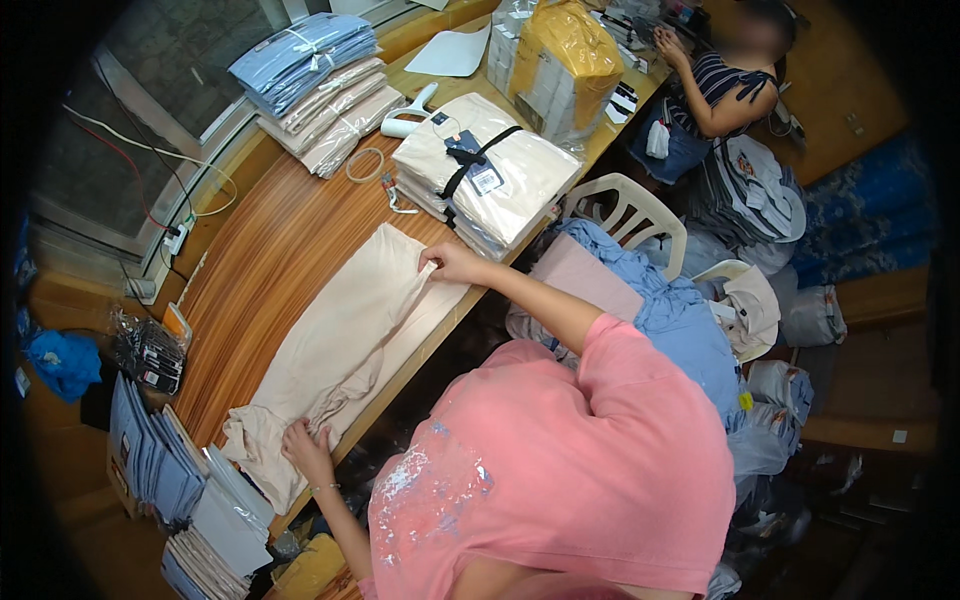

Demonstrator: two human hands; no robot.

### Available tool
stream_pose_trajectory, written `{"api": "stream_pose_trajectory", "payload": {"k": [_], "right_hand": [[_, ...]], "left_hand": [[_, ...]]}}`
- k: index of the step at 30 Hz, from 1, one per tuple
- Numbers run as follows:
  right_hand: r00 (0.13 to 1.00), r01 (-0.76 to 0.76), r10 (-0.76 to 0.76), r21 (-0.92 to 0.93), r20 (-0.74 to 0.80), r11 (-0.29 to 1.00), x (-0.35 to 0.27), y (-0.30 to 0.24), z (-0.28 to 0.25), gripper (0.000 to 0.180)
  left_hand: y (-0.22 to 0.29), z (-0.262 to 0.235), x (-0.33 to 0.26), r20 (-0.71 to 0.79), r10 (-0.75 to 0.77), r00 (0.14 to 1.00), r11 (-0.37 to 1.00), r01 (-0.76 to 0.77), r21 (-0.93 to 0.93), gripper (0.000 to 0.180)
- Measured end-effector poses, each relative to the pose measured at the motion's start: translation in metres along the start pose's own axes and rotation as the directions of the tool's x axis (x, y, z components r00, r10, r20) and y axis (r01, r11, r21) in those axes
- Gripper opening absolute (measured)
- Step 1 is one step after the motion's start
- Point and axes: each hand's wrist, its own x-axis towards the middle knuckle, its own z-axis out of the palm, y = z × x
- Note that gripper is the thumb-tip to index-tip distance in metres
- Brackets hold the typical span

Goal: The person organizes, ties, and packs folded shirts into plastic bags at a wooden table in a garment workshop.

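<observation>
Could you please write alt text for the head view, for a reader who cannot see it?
A person in a pink shirt spreads a beige garment on a wooden table, left hand pressing one end, right hand pinching the other. A strapped stack of bagged beige garments lies beyond, and another person sits at the far end.

The garment (340, 350) is a beige, soft cloth piece, laid out long and flat on the wood-grain tabletop, running diagonally between the two hands. Its far end lies under the right hand (452, 262), where a narrow edge is pinched up off the surface between fingers. Its near end bunches into loose wrinkles under and beside the left hand (305, 445), which presses down on it. A lengthwise fold runs down the middle, between the hands.
</observation>
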Motion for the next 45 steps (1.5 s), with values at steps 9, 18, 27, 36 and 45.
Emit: {"api": "stream_pose_trajectory", "payload": {"k": [9, 18, 27, 36, 45], "right_hand": [[0.995, -0.053, 0.061, -0.109, 0.079, 0.993, 0.021, -0.020, 0.006, 0.023], [0.985, -0.117, 0.092, 0.172, 0.148, 0.978, 0.009, -0.030, -0.020, 0.027], [1.000, -0.003, 0.005, -0.334, 0.005, 0.943, -0.021, -0.055, 0.004, 0.020], [0.858, 0.509, -0.421, -0.379, 0.293, 0.773, 0.090, -0.203, 0.181, 0.031], [0.481, 0.871, -0.226, -0.431, 0.847, 0.238, 0.210, -0.263, 0.400, 0.026]], "left_hand": [[-0.033, 0.004, -0.005, 0.092, -0.090, 0.992, 0.963, 0.110, -0.245, 0.033], [-0.036, -0.020, -0.006, -0.100, -0.084, 0.991, 0.925, 0.040, -0.378, 0.013], [-0.043, 0.001, -0.018, -0.157, -0.074, 0.985, 0.933, 0.013, -0.360, 0.015], [-0.046, 0.000, -0.047, -0.051, 0.046, 0.998, 0.988, -0.053, -0.143, 0.034], [-0.143, -0.070, -0.042, -0.222, -0.259, 0.940, 0.688, 0.018, -0.725, 0.027]]}}
